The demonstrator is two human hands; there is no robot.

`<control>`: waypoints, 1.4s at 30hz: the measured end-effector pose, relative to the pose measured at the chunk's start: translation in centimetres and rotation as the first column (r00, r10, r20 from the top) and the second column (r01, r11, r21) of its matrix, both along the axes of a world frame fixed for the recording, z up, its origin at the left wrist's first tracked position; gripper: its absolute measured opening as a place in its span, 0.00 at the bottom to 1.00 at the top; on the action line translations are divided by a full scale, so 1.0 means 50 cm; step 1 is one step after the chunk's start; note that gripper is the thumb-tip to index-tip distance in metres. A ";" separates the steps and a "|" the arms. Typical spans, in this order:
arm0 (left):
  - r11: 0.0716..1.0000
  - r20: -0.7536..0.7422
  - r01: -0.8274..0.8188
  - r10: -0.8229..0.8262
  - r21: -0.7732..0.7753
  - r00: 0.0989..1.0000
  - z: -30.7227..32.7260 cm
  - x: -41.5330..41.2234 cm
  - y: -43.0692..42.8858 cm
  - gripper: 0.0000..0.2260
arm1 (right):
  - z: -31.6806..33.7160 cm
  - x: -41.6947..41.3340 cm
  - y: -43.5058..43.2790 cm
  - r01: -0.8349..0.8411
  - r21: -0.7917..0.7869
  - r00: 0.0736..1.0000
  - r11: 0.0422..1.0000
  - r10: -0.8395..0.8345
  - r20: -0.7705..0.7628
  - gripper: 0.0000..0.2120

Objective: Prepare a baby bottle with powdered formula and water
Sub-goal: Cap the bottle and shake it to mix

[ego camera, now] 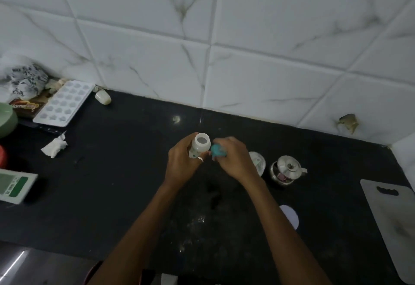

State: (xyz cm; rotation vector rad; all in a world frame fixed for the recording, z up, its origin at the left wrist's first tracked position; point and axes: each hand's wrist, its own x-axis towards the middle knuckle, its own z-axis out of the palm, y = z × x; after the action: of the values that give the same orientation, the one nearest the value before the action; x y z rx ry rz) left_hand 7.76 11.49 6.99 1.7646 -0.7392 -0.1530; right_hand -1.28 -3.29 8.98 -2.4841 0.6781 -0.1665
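The left hand (pixel 179 163) is curled round the body of the baby bottle (pixel 201 144), holding it above the middle of the dark worktop (pixel 125 172). The bottle stands roughly upright, its open mouth facing up and its long axis leaning slightly. Just to its right, level with the neck, the right hand (pixel 233 156) pinches a teal cap (pixel 217 150) under bent fingers. I can't tell whether the cap touches the bottle. Putting the cap on would probably take a short move left and over the mouth. A steel pot (pixel 287 169) sits to the right.
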 end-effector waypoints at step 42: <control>0.995 0.204 0.089 -0.096 0.043 0.974 0.252 -0.030 -0.097 0.27 | 0.472 -0.033 -0.048 -0.375 -0.246 0.916 0.894 0.318 -0.243 0.21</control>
State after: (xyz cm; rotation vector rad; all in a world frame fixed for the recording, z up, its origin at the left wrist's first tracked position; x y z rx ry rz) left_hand 6.24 6.63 19.61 1.7962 -0.9750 -0.0454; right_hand -2.94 -5.71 32.60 -2.8846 0.2835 0.1284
